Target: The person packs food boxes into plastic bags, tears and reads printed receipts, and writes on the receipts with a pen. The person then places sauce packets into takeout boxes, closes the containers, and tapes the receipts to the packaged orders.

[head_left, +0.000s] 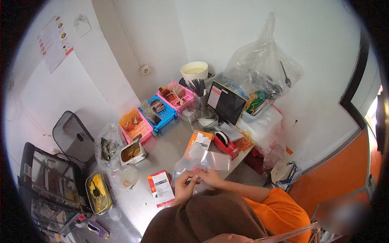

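Note:
My left hand (184, 186) and my right hand (210, 177) meet at the front edge of the metal table, fingers pinched together on a clear plastic bag (219, 160). The bag spreads out beyond my fingers, partly over an orange box (199, 140) with a white slip on top. Beside my left hand lies a red and white box (162, 188) with a printed slip on it. A red tape dispenser (227, 146) stands beyond the bag, to the right.
Pink (139, 135) and blue baskets (166, 117) with packets line the back, near a tablet (225, 102). Metal tubs of brown sauce (131, 153) and yellow food (98, 192) stand left, by a glass-fronted cabinet (50, 178). A big clear bag (263, 60) holds black utensils.

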Demonstrator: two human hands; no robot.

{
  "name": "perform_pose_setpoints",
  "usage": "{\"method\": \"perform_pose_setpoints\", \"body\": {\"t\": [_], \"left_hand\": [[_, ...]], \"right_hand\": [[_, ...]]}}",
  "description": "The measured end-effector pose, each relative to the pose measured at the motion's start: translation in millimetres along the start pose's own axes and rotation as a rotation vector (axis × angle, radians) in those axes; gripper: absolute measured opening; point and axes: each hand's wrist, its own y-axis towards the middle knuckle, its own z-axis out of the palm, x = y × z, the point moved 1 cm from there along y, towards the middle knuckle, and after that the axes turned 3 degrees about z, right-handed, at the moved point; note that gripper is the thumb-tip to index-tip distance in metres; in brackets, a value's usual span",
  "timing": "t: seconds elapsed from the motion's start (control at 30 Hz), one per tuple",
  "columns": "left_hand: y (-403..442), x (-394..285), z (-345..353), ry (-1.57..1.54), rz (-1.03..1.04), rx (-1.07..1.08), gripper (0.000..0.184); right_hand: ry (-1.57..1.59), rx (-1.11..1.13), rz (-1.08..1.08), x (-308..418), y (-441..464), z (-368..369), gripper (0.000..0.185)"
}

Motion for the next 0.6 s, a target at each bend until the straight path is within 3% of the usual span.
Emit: {"method": "perform_pose_setpoints", "body": {"t": [0.03,0.1,0.17,0.2,0.23,0.27,0.33,0.37,0.43,0.47,0.5,0.53,0.57,0.6], "left_hand": [[0,1,-2,-0.223,-0.089,-0.099,0.013],[-2,2,-13,-0.670,-0.269,-0.307,0.013],[-4,13,-70,-1.013,-0.317,-0.296,0.018],[-5,-4,-86,-0.947,-0.349,-0.525,0.019],[-7,-24,-96,-0.870,-0.380,-0.751,0.021],[-13,-26,-103,-0.863,-0.310,-0.715,0.022],[-25,-29,-109,-0.853,-0.166,-0.636,0.023],[-24,-31,-108,-0.700,-0.055,-0.641,0.022],[-18,-44,-96,-0.391,0.160,-0.643,0.021],[-17,-45,-88,-0.239,0.152,-0.504,0.016],[-15,-46,-76,-0.088,0.144,-0.366,0.015],[-10,-46,-54,-0.152,0.175,-0.226,0.024],[-5,-51,-45,0.305,0.331,0.077,0.032],[0,-52,-47,0.455,0.310,-0.014,0.029]], "right_hand": [[-0.076,-0.019,0.014,0,-2,-3,0.026],[-0.584,0.028,-0.096,17,4,-33,0.022],[-0.843,-0.092,-0.197,12,24,-90,0.016],[-1.202,-0.233,-0.390,30,24,-113,0.019],[-1.099,-0.322,-0.337,49,11,-128,0.021],[-0.987,-0.411,-0.294,69,-1,-143,0.024],[-0.988,-0.452,-0.432,66,-3,-144,0.024],[-0.989,-0.473,-0.498,62,-4,-145,0.026],[-1.320,-0.509,-0.577,58,2,-124,0.015],[-1.500,-0.564,-0.649,62,2,-96,0.024],[-1.554,-0.456,-0.719,63,0,-69,0.032],[-1.594,-0.297,-0.776,54,0,-50,0.037],[-1.621,-0.130,-0.826,44,1,-32,0.042],[-1.576,-0.031,-0.805,38,7,-32,0.044]]}}
